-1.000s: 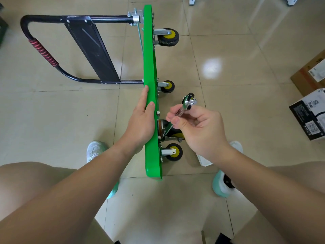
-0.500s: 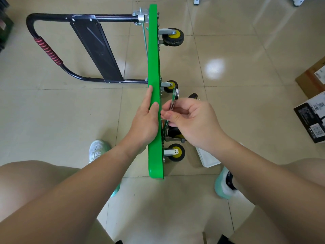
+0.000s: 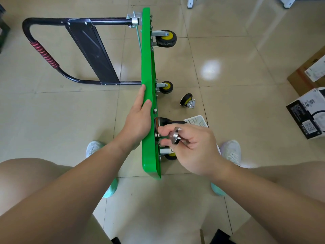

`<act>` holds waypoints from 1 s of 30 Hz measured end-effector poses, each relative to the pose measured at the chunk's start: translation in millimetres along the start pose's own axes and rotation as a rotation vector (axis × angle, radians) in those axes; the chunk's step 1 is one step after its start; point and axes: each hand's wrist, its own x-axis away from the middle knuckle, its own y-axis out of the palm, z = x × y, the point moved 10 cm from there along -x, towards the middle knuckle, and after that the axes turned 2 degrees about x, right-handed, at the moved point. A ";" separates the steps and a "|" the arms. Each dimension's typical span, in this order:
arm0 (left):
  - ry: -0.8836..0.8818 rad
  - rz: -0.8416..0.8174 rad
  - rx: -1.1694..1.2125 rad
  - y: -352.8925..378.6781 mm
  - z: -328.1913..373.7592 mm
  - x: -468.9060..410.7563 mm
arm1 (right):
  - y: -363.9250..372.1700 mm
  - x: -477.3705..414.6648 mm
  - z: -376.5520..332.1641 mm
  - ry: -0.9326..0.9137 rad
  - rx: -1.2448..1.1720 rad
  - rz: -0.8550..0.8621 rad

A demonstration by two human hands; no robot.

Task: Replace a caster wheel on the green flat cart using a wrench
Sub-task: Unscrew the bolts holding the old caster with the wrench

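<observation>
Gripping wrench [image 3: 176, 139] by cart [image 3: 147, 67], white basket [image 3: 195, 120], contents unseen

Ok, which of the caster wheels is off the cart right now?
The small black caster with no yellow hub, lying loose on the floor right of the green cart. The yellow-hubbed wheels sit bolted to its underside.

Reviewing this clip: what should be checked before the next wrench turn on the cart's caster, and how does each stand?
1. Green cart standing on its edge, left hand resting on it: ok.
2. Wrench gripped in right hand: ok.
3. Wrench seated on a bolt: cannot tell, fingers hide it.
4. Mounted caster against the deck underside: ok.
5. Loose caster lying apart from the cart: ok.
</observation>
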 end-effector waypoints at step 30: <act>-0.025 -0.024 0.005 3.4 -2.6 -0.2 | -79.4 62.1 134.2 1.182 -0.043 0.164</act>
